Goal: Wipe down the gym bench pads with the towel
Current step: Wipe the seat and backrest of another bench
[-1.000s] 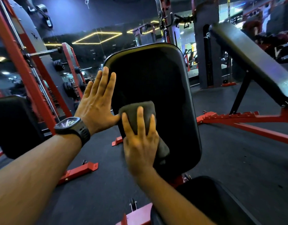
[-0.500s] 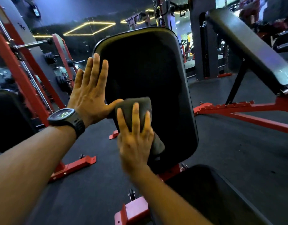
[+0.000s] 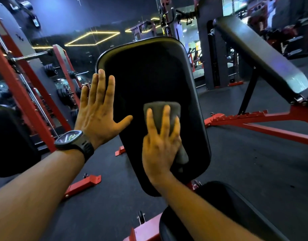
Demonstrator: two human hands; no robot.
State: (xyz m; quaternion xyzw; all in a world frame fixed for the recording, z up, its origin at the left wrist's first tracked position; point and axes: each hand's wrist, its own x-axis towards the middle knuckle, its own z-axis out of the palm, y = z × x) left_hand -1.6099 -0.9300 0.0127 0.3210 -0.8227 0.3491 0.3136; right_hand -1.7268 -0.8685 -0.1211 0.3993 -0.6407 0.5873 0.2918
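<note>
A black upright back pad [image 3: 149, 72] of a red-framed gym bench stands in front of me. My right hand [image 3: 161, 145] lies flat with straight fingers on a folded dark grey towel [image 3: 162, 110], pressing it against the pad's lower middle. My left hand [image 3: 99, 112], with a black watch on its wrist, rests flat and spread against the pad's left edge. The bench's black seat pad [image 3: 236, 211] shows below my right forearm.
A second inclined bench [image 3: 260, 54] on a red frame [image 3: 264, 122] stands to the right. A red rack with a bar and weight plates [image 3: 63, 94] is on the left, beside another black pad [image 3: 10, 141]. Dark rubber floor [image 3: 254, 162] surrounds the bench.
My right hand has slid the towel to the right across the back pad, away from my left thumb. My left hand stays flat on the pad's left edge.
</note>
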